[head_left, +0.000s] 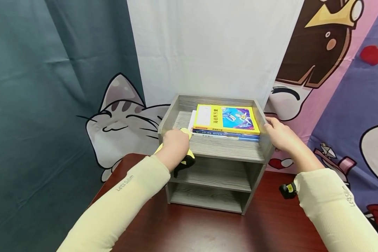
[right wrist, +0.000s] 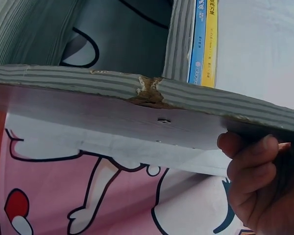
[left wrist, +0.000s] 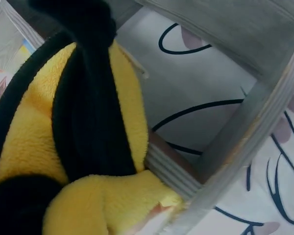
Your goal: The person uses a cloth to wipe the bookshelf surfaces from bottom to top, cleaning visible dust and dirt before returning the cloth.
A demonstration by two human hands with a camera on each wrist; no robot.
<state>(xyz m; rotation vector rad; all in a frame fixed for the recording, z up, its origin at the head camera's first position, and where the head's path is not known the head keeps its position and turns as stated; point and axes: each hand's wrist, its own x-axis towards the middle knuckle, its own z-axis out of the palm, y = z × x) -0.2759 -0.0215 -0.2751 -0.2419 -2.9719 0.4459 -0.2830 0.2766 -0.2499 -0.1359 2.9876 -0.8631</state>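
We see glossy red-brown table (head_left: 189,231), grey shelf (head_left: 226,148) standing on it, printed curtains (head_left: 220,45) behind. Our left hand (head_left: 174,148) grips yellow-black plush (left wrist: 34,127) beside shelf's left wall (head_left: 168,120); right hand (head_left: 281,136) grips right wall (head_left: 266,147).

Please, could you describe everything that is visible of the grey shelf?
The grey shelf looks made of wood-grained board. It stands upright on a reddish-brown table, with an open front, a high-sided top level and two lower levels. A brown chip marks the right panel's edge. Books lie stacked flat on the top level. The right hand grips the right panel; the left hand holds a plush near the front left, possibly touching the shelf.
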